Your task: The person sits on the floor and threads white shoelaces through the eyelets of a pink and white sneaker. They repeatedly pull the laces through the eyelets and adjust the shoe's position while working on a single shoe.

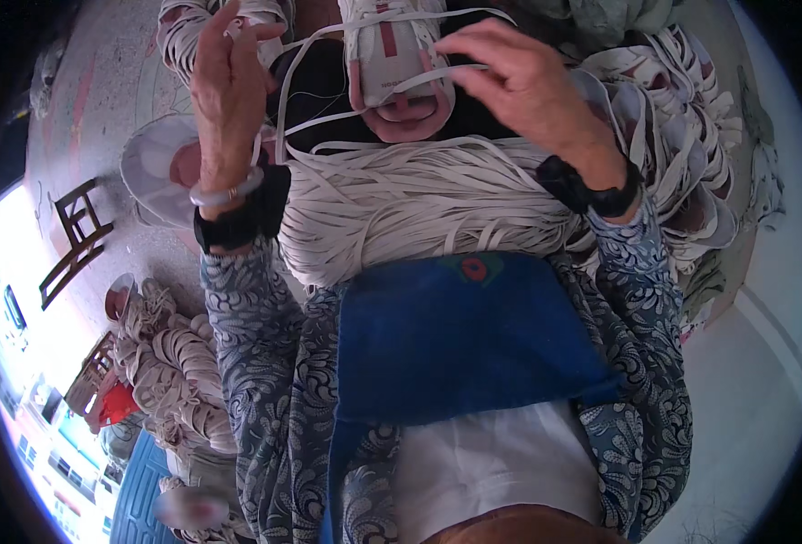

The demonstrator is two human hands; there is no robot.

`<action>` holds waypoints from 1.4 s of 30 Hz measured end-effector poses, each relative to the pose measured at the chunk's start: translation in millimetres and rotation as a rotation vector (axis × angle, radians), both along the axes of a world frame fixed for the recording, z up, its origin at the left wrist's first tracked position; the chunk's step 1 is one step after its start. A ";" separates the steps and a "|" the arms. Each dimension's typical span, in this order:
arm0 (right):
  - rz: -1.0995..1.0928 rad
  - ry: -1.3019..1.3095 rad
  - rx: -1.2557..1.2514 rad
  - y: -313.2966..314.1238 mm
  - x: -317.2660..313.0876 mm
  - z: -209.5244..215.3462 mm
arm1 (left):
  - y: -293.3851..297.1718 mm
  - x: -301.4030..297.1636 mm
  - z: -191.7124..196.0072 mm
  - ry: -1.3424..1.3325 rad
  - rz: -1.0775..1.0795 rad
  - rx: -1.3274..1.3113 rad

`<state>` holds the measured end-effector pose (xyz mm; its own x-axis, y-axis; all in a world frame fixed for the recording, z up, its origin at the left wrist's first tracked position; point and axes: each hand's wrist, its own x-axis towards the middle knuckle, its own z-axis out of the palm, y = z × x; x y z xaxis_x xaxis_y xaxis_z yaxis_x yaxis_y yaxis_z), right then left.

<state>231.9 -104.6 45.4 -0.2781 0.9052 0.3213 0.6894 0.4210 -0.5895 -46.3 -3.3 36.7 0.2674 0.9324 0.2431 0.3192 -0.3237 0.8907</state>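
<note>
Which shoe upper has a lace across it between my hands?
The white-and-pink shoe upper at top centre, between your left hand and right hand. A white lace crosses it; the other uppers lie to the sides.

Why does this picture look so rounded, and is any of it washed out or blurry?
Head view: wide fisheye lens, so the image ends in a curved dark rim; glare bleaches the far left; a pale patch low on the left is smeared; the shoe upper and bundle of laces look reasonably clear.
</note>
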 end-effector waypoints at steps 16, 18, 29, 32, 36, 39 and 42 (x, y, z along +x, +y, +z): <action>0.048 -0.069 -0.023 18.0 -11.3 4.1 | -47.9 11.5 -9.5 -0.039 -0.136 -0.543; -0.009 -0.079 -0.123 15.8 -1.8 8.0 | -46.0 9.7 -17.6 0.013 -0.150 -0.526; -0.199 -0.024 -0.052 24.4 30.3 76.3 | -27.9 27.8 -10.3 0.023 -0.048 -0.327; -0.107 0.086 -0.135 23.8 15.5 69.9 | -18.2 32.4 -19.9 0.122 -0.015 -0.215; 0.037 -0.092 -0.084 31.9 19.3 14.5 | -14.5 38.7 -23.7 0.254 -0.046 -0.234; 0.044 -0.241 0.049 47.5 21.9 13.7 | -16.0 37.8 -23.2 0.225 -0.056 -0.203; -0.065 0.060 -0.040 63.7 20.7 62.2 | -9.2 17.4 -18.1 -0.045 -0.001 -0.287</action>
